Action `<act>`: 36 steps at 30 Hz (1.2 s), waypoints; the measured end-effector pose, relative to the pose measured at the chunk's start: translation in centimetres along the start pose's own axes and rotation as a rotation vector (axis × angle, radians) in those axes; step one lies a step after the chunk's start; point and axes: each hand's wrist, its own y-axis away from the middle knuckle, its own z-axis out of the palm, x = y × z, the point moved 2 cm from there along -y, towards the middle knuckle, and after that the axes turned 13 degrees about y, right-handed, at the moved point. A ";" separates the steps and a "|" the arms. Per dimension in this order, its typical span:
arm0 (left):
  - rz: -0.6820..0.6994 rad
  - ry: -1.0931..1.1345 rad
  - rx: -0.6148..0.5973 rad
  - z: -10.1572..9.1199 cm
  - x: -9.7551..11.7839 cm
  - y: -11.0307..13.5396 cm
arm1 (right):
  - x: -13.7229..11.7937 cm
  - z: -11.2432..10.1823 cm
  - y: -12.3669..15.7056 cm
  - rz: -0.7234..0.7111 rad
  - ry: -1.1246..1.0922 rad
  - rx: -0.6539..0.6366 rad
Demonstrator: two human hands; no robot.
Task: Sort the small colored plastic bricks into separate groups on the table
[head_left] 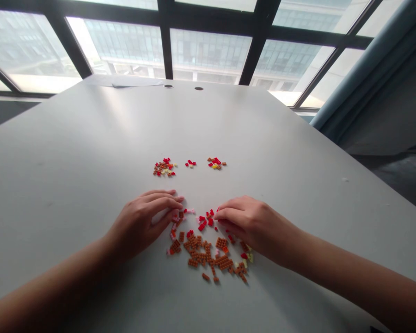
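Forearms flank brown bricks on the table — left hand loosely curled by pink bricks, right hand bunched at red bricks, grips unclear. Sorting seems underway — next calls for a fine pinch.

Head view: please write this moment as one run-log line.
left hand: beside pink bricks; right hand: at red bricks, grip unclear; nearer: brown bricks; farther: three small brick clusters on white table

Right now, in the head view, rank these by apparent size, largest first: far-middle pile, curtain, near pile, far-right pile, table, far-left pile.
1. Table
2. Curtain
3. Near pile
4. Far-left pile
5. Far-right pile
6. Far-middle pile
Nearness to the camera enlarges the near pile somewhat.
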 end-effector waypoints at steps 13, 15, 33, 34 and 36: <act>0.014 -0.010 0.011 0.1 0.0 0.0 | -1.8 1.4 -0.7 0.065 0.027 -0.006; 0.013 -0.013 0.009 0.1 -0.1 0.0 | -1.8 1.4 -0.7 0.072 0.024 -0.015; 0.012 -0.011 0.017 0.1 -0.2 0.1 | -3.4 1.7 -1.0 0.004 -0.014 0.151; 0.013 -0.013 0.015 0.1 -0.2 0.1 | -3.5 1.8 -1.1 0.006 0.002 0.126; 0.017 -0.014 0.011 0.1 -0.2 0.0 | -3.5 2.1 -1.1 0.017 0.016 0.085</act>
